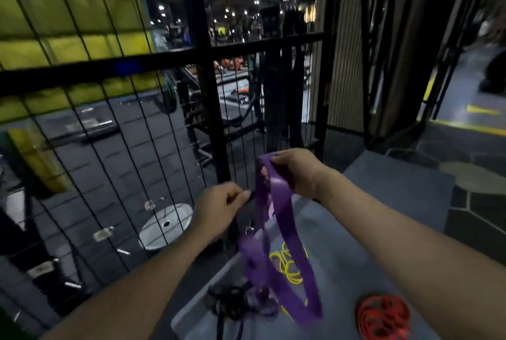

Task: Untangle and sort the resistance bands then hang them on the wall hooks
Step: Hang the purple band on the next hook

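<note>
Head view looks down past my two forearms at a grey platform beside a black mesh fence. My right hand is raised in front of the fence, its fingers and thumb curled round the top of a wide purple band, which I pinch at its upper fold. From there the purple band hangs down in long loops, and its lowest loop swings just above the platform near the bottom of the picture; it is blurred there. My left hand sits lower and to the left, just beside the purple band, fingers curled in with the thumb pressed against them. It seems to pinch something dark and thin at the fingertips, but blur keeps me from telling what it is.

On the platform below the hanging loops lies a thin yellow band in a loose tangle, partly behind the purple one. To its left, near the platform's edge, a dark knot of black bands lies in a heap with purple strands mixed in. A coil of red bands lies on the platform near my right forearm, well apart from the black heap. Beyond the fence, on the lower dark floor, lies a round grey weight plate.
</note>
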### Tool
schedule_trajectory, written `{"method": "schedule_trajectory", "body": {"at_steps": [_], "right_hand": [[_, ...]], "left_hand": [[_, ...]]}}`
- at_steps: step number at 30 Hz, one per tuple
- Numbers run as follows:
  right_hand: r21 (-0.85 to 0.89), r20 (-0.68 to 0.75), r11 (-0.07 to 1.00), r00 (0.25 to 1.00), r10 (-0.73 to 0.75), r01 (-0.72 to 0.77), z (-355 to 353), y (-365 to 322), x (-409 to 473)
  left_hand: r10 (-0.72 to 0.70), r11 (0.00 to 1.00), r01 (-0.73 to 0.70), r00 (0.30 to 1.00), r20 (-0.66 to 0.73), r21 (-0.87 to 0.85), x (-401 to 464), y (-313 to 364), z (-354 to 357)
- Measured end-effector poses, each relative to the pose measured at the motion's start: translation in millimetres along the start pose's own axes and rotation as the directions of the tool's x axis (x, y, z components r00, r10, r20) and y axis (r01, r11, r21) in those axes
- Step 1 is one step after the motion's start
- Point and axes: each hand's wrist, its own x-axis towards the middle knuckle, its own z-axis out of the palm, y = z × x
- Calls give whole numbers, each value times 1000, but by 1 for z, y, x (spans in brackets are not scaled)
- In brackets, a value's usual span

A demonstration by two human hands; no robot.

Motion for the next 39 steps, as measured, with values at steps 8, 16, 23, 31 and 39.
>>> {"method": "schedule_trajectory", "body": {"at_steps": [8,16,23,31,39], "right_hand": [[-250,121,964,991,-57,86,25,-70,-14],[-597,317,715,925,-208,365,33,-109,-5],[-525,304,605,796,-524,599,85,-153,-5],[-302,324,530,608,-725,792,173,-225,-3],[-191,322,442,481,-815,877,278,-262,24]], "left_hand": [[70,973,-30,983,172,-228,60,74,-41],[60,938,-16,991,116,-347,84,94,-125],[112,800,-46,991,74,-598,91,121,-219],[110,731,-266,955,-276,-628,91,146,-314],[76,817,-323,882,-466,-478,93,132,-409]]}}
